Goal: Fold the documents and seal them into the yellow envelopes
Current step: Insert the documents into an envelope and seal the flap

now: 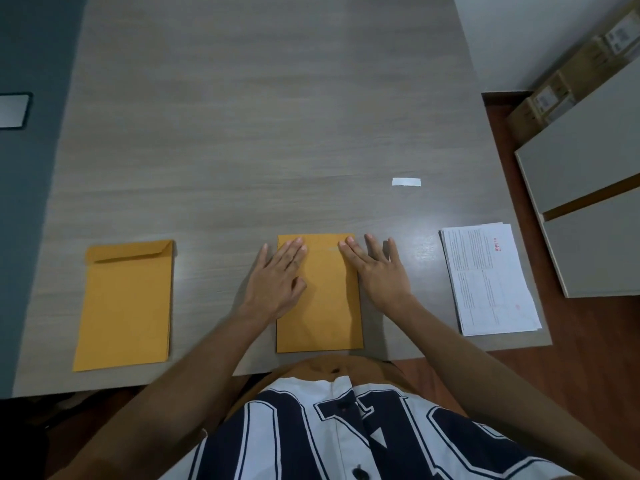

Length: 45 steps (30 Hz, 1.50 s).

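A yellow envelope [325,306] lies flat on the table in front of me, its flap end at the far edge. My left hand [277,278] presses on its upper left part with straight fingers. My right hand [377,268] lies flat across its upper right edge, fingers spread, partly on the table. A second yellow envelope [126,306] lies to the left with its flap folded down. A stack of printed white documents [488,278] rests at the right, near the table's edge.
A small white paper strip [406,182] lies on the grey wooden table [259,133] beyond my right hand. Grey panels [588,174] and cardboard boxes [561,88] stand on the floor at the right. A dark device [12,110] sits at far left.
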Available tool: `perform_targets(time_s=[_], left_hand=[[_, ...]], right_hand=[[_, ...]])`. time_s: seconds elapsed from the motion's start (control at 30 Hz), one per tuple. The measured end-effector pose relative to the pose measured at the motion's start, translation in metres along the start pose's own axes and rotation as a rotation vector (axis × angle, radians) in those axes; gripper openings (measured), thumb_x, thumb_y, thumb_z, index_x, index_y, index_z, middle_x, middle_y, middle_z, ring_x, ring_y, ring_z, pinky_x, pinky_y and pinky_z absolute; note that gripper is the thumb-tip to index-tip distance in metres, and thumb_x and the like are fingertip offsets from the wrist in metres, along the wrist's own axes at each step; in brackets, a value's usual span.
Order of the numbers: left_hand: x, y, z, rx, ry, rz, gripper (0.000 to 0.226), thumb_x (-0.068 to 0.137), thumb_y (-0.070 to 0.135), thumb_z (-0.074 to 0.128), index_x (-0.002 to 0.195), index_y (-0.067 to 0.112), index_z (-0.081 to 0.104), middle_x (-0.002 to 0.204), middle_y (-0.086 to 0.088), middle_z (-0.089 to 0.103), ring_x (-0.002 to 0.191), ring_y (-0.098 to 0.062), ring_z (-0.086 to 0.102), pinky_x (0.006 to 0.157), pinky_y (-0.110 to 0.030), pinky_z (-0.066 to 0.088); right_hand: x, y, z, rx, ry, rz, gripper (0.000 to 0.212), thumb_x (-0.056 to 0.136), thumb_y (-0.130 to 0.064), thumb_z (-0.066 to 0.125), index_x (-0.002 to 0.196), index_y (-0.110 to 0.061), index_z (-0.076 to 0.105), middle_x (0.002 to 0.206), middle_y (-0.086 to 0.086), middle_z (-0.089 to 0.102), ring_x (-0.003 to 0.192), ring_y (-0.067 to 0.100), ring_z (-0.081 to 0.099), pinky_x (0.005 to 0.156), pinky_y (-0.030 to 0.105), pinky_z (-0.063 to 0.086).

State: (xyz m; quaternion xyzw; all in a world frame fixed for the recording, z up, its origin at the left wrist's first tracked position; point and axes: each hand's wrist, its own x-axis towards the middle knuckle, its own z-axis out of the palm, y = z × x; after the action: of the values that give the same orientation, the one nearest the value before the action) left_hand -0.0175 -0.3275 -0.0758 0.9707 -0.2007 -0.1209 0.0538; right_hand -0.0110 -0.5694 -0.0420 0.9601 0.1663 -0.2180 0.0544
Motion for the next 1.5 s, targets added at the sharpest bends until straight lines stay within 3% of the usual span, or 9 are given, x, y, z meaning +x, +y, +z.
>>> perform_targets(time_s=[0.27, 0.47, 0.53, 0.67, 0.77, 0.9, 1.07, 1.3, 1.5], left_hand=[[-0.013, -0.023, 0.003, -0.048, 0.016, -0.022, 0.064, 0.096, 0.039, 0.027, 0.153, 0.010, 0.028, 0.161, -0.004, 0.024, 0.149, -0.018, 0.021, 0.120, -0.053, 0.018], [-0.014, -0.016, -0.005, -0.054, 0.005, -0.034, 0.064, 0.095, 0.038, 0.026, 0.151, 0.008, 0.032, 0.159, -0.007, 0.027, 0.148, -0.021, 0.025, 0.119, -0.053, 0.023], [-0.014, -0.016, -0.005, -0.045, -0.005, -0.035, 0.064, 0.095, 0.038, 0.026, 0.151, 0.008, 0.033, 0.159, -0.007, 0.029, 0.147, -0.022, 0.027, 0.118, -0.054, 0.023], [-0.013, -0.018, -0.007, -0.029, -0.029, -0.028, 0.064, 0.094, 0.039, 0.026, 0.151, 0.009, 0.035, 0.159, -0.007, 0.030, 0.147, -0.021, 0.028, 0.118, -0.053, 0.024], [-0.015, -0.019, -0.006, 0.003, -0.032, -0.022, 0.065, 0.094, 0.039, 0.027, 0.151, 0.011, 0.034, 0.159, -0.006, 0.029, 0.148, -0.020, 0.027, 0.118, -0.054, 0.025], [-0.017, -0.019, -0.008, 0.035, -0.038, -0.014, 0.065, 0.094, 0.040, 0.025, 0.152, 0.012, 0.031, 0.160, -0.005, 0.026, 0.149, -0.019, 0.024, 0.118, -0.053, 0.024], [-0.014, -0.017, -0.009, 0.058, -0.061, -0.032, 0.066, 0.095, 0.041, 0.017, 0.154, 0.013, 0.028, 0.161, -0.004, 0.023, 0.149, -0.019, 0.022, 0.118, -0.052, 0.023], [-0.013, -0.017, -0.010, 0.054, -0.070, -0.042, 0.067, 0.094, 0.043, 0.015, 0.153, 0.014, 0.028, 0.161, -0.003, 0.023, 0.149, -0.018, 0.022, 0.119, -0.051, 0.021], [-0.012, -0.017, -0.009, 0.038, -0.100, -0.050, 0.072, 0.091, 0.046, 0.003, 0.156, 0.017, 0.015, 0.163, 0.000, 0.009, 0.152, -0.016, 0.009, 0.122, -0.050, 0.011]], right_hand=[[0.002, 0.000, -0.001, -0.008, 0.005, 0.006, 0.070, 0.103, -0.016, 0.028, 0.152, -0.033, -0.018, 0.163, -0.011, -0.009, 0.150, 0.030, -0.011, 0.118, 0.058, -0.006], [0.015, -0.019, -0.022, 0.026, 0.029, 0.040, 0.063, 0.096, -0.014, 0.040, 0.154, -0.022, 0.016, 0.162, -0.001, 0.019, 0.151, 0.026, 0.000, 0.121, 0.052, -0.003], [0.018, -0.028, -0.021, 0.056, 0.079, 0.011, 0.065, 0.096, -0.014, 0.040, 0.155, -0.018, 0.014, 0.163, 0.003, 0.014, 0.151, 0.025, -0.001, 0.122, 0.047, -0.003], [0.029, -0.058, -0.018, 0.108, 0.110, -0.220, 0.074, 0.095, -0.011, 0.045, 0.156, -0.015, 0.003, 0.164, 0.003, 0.000, 0.151, 0.022, -0.006, 0.123, 0.041, -0.005], [0.033, -0.064, -0.005, 0.073, 0.099, -0.280, 0.068, 0.099, -0.013, 0.034, 0.156, -0.017, -0.001, 0.164, 0.002, -0.002, 0.151, 0.019, -0.005, 0.122, 0.041, -0.006], [0.029, -0.051, 0.005, 0.091, 0.162, -0.284, 0.066, 0.095, -0.008, 0.034, 0.156, -0.017, 0.010, 0.163, 0.002, 0.011, 0.151, 0.019, 0.008, 0.122, 0.045, -0.001], [0.026, -0.034, 0.007, 0.044, 0.207, -0.288, 0.076, 0.080, -0.008, 0.065, 0.150, -0.016, 0.036, 0.153, 0.003, 0.040, 0.142, 0.020, 0.036, 0.118, 0.052, 0.022], [0.013, -0.008, 0.010, 0.029, 0.189, -0.191, 0.074, 0.081, -0.004, 0.062, 0.149, -0.018, 0.038, 0.151, 0.001, 0.043, 0.141, 0.019, 0.038, 0.121, 0.051, 0.016], [0.004, 0.004, 0.019, 0.041, 0.207, -0.125, 0.071, 0.082, -0.003, 0.064, 0.148, -0.017, 0.040, 0.147, 0.003, 0.048, 0.139, 0.024, 0.042, 0.117, 0.049, 0.017]])
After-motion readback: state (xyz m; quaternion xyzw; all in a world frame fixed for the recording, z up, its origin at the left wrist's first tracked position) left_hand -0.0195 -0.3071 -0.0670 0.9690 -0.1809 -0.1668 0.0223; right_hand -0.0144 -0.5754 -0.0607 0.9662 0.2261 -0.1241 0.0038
